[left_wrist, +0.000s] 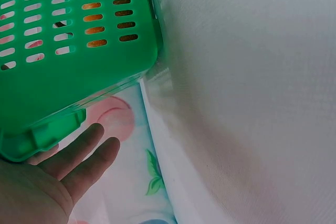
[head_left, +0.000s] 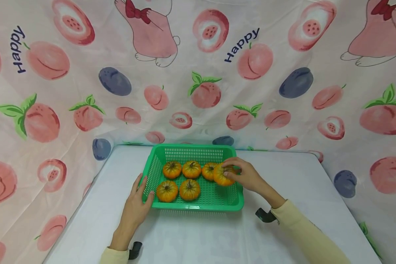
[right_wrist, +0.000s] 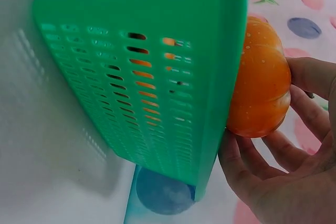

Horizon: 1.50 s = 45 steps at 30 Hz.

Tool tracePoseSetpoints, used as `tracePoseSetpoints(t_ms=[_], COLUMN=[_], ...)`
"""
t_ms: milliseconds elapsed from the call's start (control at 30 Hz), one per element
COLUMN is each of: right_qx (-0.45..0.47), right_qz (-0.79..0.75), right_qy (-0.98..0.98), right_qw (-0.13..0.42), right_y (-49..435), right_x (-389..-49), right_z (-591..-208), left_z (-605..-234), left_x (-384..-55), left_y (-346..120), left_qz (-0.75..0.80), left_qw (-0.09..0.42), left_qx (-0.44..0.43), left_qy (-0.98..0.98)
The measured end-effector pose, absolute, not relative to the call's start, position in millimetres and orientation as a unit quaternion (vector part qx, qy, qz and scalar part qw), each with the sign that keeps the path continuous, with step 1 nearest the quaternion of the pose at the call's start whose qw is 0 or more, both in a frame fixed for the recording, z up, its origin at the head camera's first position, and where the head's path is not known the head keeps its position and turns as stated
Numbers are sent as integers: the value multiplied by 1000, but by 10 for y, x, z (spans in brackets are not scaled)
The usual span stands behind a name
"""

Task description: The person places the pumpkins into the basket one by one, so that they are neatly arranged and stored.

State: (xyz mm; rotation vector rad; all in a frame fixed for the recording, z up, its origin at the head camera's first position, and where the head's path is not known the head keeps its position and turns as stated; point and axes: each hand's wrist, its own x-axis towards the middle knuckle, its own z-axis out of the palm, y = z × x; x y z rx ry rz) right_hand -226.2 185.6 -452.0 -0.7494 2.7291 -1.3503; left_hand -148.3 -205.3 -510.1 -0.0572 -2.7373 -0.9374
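Note:
A green plastic basket (head_left: 198, 207) stands on the white table with several small orange pumpkins inside. My right hand (head_left: 245, 175) grips one pumpkin (head_left: 222, 176) over the basket's right end, thumb and fingers around it. The right wrist view shows this pumpkin (right_wrist: 258, 80) at rim height, its lower part hidden by the basket wall (right_wrist: 142, 3). Beside it, another pumpkin (head_left: 209, 171) is partly covered. My left hand (head_left: 136, 205) touches the basket's left rim near the front corner; the left wrist view shows its fingers (left_wrist: 89, 169) extended and spread.
Inside the basket, two pumpkins lie at the back left, one of them a pumpkin (head_left: 172, 169) near the corner, and two at the front left, including a pumpkin (head_left: 189, 189). A fruit-print cloth (head_left: 184, 91) hangs behind the white table (head_left: 198, 238).

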Motion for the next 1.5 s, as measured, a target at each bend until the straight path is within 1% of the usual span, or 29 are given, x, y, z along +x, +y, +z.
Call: tracePoseSetpoints(t_ms=[267,400,767,1033,1500], right_qx=[-263,-264,-273,-282,-281], right_qz=[-409,-405,-366,-356,-294], right_qy=[873,875,887,885,902], right_qw=[23,41,66,101,142], right_y=[1729,1670,1552,1471,1318], right_x=[-2251,-2249,-2263,-2296,-2343], right_z=[-4512,-4519,-4552,-4551,-4579], left_z=[-5102,-5107,-5098,-5089,-5075], left_x=[-1475,-1477,-1476,-1476,-1474], left_y=[-2061,-2065,-2059,-2061,-2057], left_qz=[-320,-319,-323,-325,-324], left_qw=[121,124,125,124,121], left_qx=[-19,-20,-22,-23,-21], left_qy=[-939,-939,-938,-937,-938])
